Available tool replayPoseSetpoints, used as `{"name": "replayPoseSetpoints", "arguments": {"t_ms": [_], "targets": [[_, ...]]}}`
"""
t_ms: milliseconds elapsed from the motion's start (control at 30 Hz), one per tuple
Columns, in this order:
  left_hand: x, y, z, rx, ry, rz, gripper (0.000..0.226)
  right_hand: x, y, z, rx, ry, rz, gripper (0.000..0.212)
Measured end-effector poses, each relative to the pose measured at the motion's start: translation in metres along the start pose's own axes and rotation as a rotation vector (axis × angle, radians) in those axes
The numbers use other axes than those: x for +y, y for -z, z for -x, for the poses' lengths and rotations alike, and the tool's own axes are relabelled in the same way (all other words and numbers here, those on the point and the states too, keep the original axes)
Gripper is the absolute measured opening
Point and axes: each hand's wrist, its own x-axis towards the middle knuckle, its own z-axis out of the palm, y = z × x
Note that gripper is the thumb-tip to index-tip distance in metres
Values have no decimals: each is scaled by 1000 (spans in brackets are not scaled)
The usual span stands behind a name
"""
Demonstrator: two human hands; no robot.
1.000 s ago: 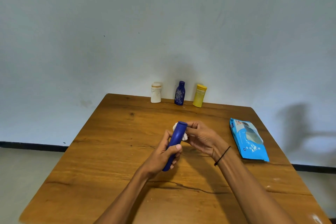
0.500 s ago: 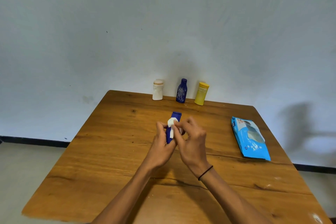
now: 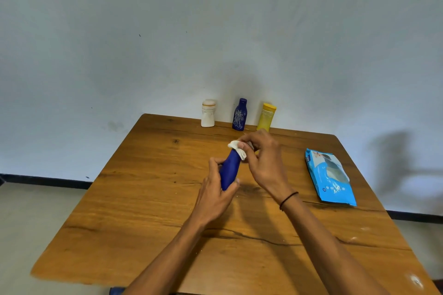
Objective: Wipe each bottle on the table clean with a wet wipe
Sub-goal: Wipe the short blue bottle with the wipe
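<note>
My left hand [image 3: 213, 195] grips the lower part of a plain blue bottle [image 3: 229, 170], held tilted above the middle of the wooden table [image 3: 148, 199]. Over the bottle's top end my right hand [image 3: 263, 163] pinches a crumpled white wet wipe [image 3: 237, 149]. At the table's far edge stand three bottles in a row: a white bottle [image 3: 208, 113], a dark blue patterned bottle [image 3: 240, 114] and a yellow bottle [image 3: 266, 116].
A light blue pack of wet wipes [image 3: 329, 177] lies flat on the right side of the table. A pale wall stands right behind the table's far edge. A crack runs across the wood near the front.
The wipe went from beside the bottle's top, down its side, and back up to its top end. My right hand moved with it. The left hand kept its grip.
</note>
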Motion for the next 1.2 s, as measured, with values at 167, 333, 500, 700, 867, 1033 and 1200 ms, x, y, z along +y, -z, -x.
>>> {"name": "replayPoseSetpoints", "arguments": {"t_ms": [167, 333, 500, 700, 867, 1033, 1200], "targets": [[-5, 1, 1, -19, 10, 4, 47, 0, 28, -10, -295, 38, 100, 15], [-5, 1, 0, -61, -32, -92, 46, 5, 31, -15, -295, 85, 217, 15], [-6, -1, -2, -45, -25, -114, 48, 3, 31, -18, -306, 56, 267, 15], [-7, -1, -2, -41, -55, -168, 49, -1, 31, -20, -304, 74, 317, 11], [-11, 5, -4, -49, -59, -190, 49, 0, 28, -8, -256, 119, 297, 12], [-16, 8, -4, -67, -69, -246, 52, 3, 18, -10, -209, 76, 294, 14], [-22, 18, -1, -52, -40, -261, 50, 2, 12, 1, -231, 149, 242, 12]]}}
